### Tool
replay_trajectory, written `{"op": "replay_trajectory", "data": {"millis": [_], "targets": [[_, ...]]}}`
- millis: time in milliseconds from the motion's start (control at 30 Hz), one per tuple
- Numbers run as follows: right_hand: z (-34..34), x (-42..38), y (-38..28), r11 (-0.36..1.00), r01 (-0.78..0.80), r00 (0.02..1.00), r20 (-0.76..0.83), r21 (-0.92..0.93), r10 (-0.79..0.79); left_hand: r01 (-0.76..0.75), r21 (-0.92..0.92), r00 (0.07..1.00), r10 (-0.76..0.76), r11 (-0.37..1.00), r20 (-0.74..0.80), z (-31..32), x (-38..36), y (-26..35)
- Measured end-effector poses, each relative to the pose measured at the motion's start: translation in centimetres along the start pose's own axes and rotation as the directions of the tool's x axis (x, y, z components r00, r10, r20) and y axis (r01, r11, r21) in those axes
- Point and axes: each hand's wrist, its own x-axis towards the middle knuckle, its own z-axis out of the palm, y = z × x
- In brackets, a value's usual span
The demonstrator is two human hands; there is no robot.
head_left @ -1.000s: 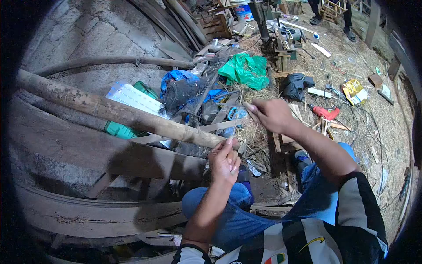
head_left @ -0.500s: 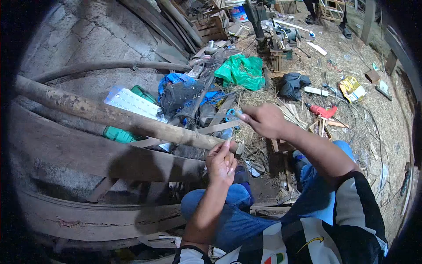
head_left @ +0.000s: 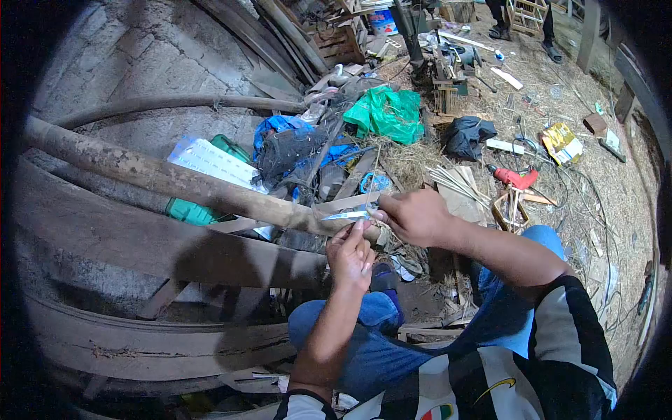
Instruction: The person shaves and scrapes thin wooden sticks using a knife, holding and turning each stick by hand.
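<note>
My right hand (head_left: 418,218) is closed around the handle of a knife, its blade (head_left: 341,215) pointing left across the end of the round wooden pole (head_left: 280,210). Just below the blade, my left hand (head_left: 351,255) pinches a thin wooden stick (head_left: 376,168) that rises from the fingertips. The blade crosses the stick close above my left thumb. The knife's handle is hidden inside my right fist. Behind the hands, blue-handled scissors (head_left: 376,183) lie among scraps.
A red drill (head_left: 514,176) lies to the right, near a small wooden frame (head_left: 509,212) and a bundle of thin sticks (head_left: 458,183). Green plastic (head_left: 385,115) and a black bag (head_left: 467,136) lie farther back. Another person's foot (head_left: 551,51) shows at the top right.
My right hand has come down and slightly toward me, bringing the knife blade from above the stick to just over my left fingertips. My left hand has barely moved.
</note>
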Motion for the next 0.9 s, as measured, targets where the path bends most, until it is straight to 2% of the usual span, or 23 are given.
{"op": "replay_trajectory", "data": {"millis": [33, 100, 133, 200, 300, 367, 400, 500, 533, 567, 633, 667, 700, 767, 833, 900], "targets": [[0.0, 0.2, 0.3, 1.0, 0.001, 1.0, 0.002, 0.001, -0.001, -0.035, 0.018, 0.999, 0.035, 0.999, -0.002, -0.1, -0.1, -0.1], [-0.4, 1.3, 2.0, 0.99, -0.14, 0.985, -0.101, -0.02, 0.137, -0.068, 0.033, 0.998, 0.068, 0.997, -0.008, -0.3, -0.5, -0.2], [-1.2, 2.0, 3.4, 0.984, -0.165, 0.984, -0.082, -0.064, 0.16, -0.083, 0.066, 0.997, 0.082, 0.994, 0.01, -0.3, -0.6, -0.1], [-1.4, 1.9, 3.0, 0.988, -0.151, 0.984, -0.098, -0.025, 0.148, -0.104, 0.098, 0.994, 0.101, 0.99, 0.035, -0.3, -0.6, 0.0], [-0.6, 1.4, 2.1, 0.996, -0.094, 0.994, -0.058, 0.002, 0.094, -0.069, 0.068, 0.996, 0.065, 0.995, 0.066, -0.5, -0.2, 0.0], [-0.7, 1.7, 2.7, 0.991, -0.13, 0.99, -0.048, -0.011, 0.13, -0.021, -0.005, 0.997, 0.022, 1.0, 0.078, -0.4, -0.3, 0.3], [-1.0, 2.1, 3.7, 0.981, -0.196, 0.979, -0.065, -0.012, 0.195, -0.02, -0.009, 0.997, 0.021, 1.0, 0.078, -0.5, -0.3, 0.1], [-1.5, 2.5, 5.0, 0.972, -0.235, 0.969, -0.083, -0.012, 0.233, 0.001, -0.02, 0.996, 0.0, 1.0, 0.092, -0.8, -0.1, 0.0], [-1.4, 2.2, 4.3, 0.98, -0.189, 0.979, -0.066, 0.063, 0.193, -0.02, 0.022, 0.997, 0.019, 1.0, 0.071, -0.7, -0.1, 0.0], [-1.4, 2.1, 3.5, 0.98, -0.19, 0.979, -0.065, 0.063, 0.194, -0.037, 0.065, 0.998, 0.034, 0.997, 0.048, -0.6, -0.1, -0.1], [-1.1, 1.6, 2.5, 0.992, -0.123, 0.992, 0.008, -0.012, 0.123, -0.06, 0.082, 0.998, 0.058, 0.995, 0.027, -0.1, -0.3, 0.1], [-1.0, 1.9, 3.2, 0.992, -0.124, 0.992, -0.021, -0.035, 0.123, -0.085, 0.099, 0.996, 0.085, 0.991, 0.007, 0.0, -0.4, 0.0], [-0.9, 2.3, 4.4, 0.991, -0.126, 0.992, -0.021, -0.035, 0.125, -0.083, 0.099, 0.997, 0.082, 0.992, 0.008, -0.2, -0.5, -0.1], [-1.0, 2.9, 6.4, 0.969, -0.243, 0.969, -0.066, -0.046, 0.24, -0.057, 0.091, 0.997, 0.053, 0.994, 0.051, -0.6, -0.2, -0.2], [-1.6, 2.9, 5.9, 0.965, -0.258, 0.964, -0.082, -0.044, 0.254, -0.026, 0.08, 0.999, 0.022, 0.996, 0.048, -0.7, -0.3, -0.2], [-1.5, 2.1, 4.2, 0.988, -0.147, 0.988, -0.05, -0.04, 0.145, 0.012, 0.066, 0.999, -0.014, 0.998, 0.037, -0.7, -0.2, -0.2]]}}
